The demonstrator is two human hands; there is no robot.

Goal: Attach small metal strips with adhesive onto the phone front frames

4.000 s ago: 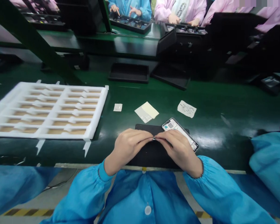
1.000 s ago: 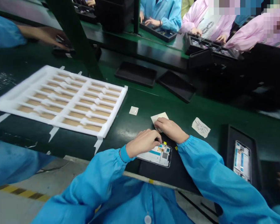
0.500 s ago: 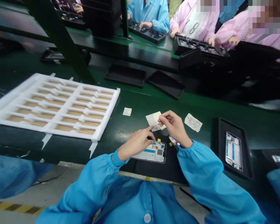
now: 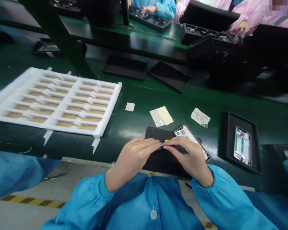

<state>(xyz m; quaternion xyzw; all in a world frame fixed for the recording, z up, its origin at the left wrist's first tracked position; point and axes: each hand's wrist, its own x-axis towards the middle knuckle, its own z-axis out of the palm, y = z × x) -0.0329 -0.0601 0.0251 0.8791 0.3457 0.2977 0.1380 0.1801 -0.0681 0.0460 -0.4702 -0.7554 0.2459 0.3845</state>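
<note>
My left hand (image 4: 136,156) and my right hand (image 4: 189,153) meet fingertip to fingertip above a black mat (image 4: 168,164). Both are closed in a pinch at a small dark piece (image 4: 161,147), mostly covered by the fingers, so its kind cannot be made out. Just behind them a yellow tab (image 4: 167,140) shows. A silver phone frame (image 4: 183,130) lies slanted at the mat's right side, partly under my right hand. Beyond the mat rests a pale backing sheet (image 4: 162,115) with small white strips.
A white foam tray (image 4: 99,132) with slots sits at left. Two black trays (image 4: 124,67) lie farther back. At right, another black tray (image 4: 227,150) holds a phone frame (image 4: 242,145). Small paper pieces (image 4: 200,117) lie nearby. Co-workers' hands (image 4: 148,10) are across the bench.
My right hand has left the backing sheet and come down to my left hand. The phone frame under my left hand no longer shows on the mat; the slanted one is more exposed.
</note>
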